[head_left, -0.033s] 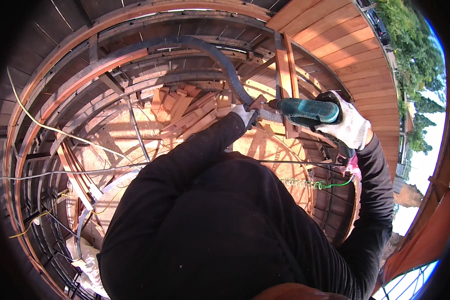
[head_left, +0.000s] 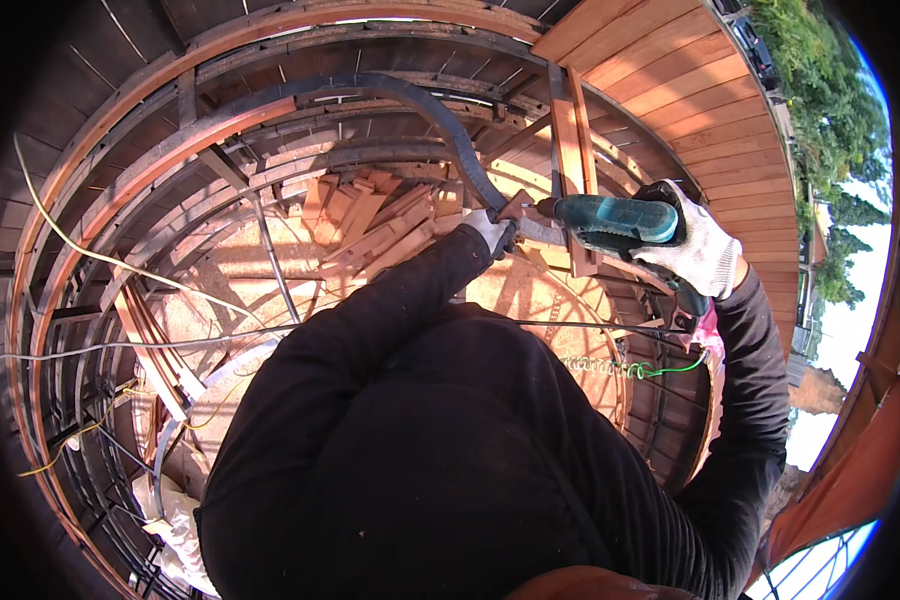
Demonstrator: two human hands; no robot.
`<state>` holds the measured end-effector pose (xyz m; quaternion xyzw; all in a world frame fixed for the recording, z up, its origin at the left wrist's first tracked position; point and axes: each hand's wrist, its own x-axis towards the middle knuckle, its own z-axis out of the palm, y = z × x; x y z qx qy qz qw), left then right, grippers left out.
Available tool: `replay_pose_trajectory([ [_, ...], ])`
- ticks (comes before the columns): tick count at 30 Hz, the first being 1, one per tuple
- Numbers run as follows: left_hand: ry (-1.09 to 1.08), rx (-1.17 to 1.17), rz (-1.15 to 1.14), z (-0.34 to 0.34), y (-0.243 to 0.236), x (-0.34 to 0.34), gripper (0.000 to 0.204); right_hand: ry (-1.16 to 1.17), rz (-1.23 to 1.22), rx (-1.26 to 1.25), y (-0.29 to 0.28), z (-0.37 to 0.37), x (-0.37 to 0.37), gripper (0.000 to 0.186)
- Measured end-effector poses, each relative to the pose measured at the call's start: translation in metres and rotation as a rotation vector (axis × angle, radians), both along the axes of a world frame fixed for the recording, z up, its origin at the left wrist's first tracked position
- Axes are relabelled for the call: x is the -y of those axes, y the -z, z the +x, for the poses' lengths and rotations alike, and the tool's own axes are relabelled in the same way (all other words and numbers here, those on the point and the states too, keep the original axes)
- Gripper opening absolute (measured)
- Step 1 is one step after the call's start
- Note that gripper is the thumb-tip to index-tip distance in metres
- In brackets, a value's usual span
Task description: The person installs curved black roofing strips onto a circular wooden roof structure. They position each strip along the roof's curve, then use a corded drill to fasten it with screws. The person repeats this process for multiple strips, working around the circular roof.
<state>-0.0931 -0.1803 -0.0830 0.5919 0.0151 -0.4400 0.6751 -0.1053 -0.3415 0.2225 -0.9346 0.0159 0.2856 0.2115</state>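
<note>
My right hand (head_left: 702, 252), in a white work glove, grips the rear of a teal power tool (head_left: 610, 221) held level. My left hand (head_left: 491, 232), also gloved, closes around the tool's grey front end. The nose of the tool sits against an upright wooden post (head_left: 566, 140) of a curved timber frame. A thick black hose (head_left: 440, 115) arcs from the tool's front up and to the left. Both arms are in black sleeves, and my dark torso hides the lower middle of the view.
Curved wooden and metal rings (head_left: 220, 130) circle a deep round space with loose timber offcuts (head_left: 370, 225) below. A yellow cord (head_left: 80, 245) and a green coiled wire (head_left: 630, 368) cross it. A plank wall (head_left: 690, 110) rises at right, with trees (head_left: 820, 90) beyond.
</note>
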Motion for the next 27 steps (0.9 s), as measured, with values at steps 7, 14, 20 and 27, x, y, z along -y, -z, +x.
replay_pose_trajectory([
  [7, -0.042, 0.14, -0.018, 0.001, 0.037, 0.016, 0.021, 0.171, 0.401, -0.012, 0.016, -0.009, 0.015, 0.072],
  [14, -0.047, 0.182, -0.004, -0.004, 0.059, 0.025, 0.019, -0.104, 0.036, 0.127, 0.006, 0.012, 0.001, 0.06],
  [20, -0.054, 0.12, 0.004, -0.005, 0.046, 0.02, 0.018, -0.108, -0.005, 0.1, 0.005, 0.015, -0.004, 0.058],
  [27, -0.104, -0.021, -0.099, -0.006, 0.035, 0.017, 0.017, -0.121, -0.007, 0.109, 0.006, 0.013, -0.003, 0.058],
])
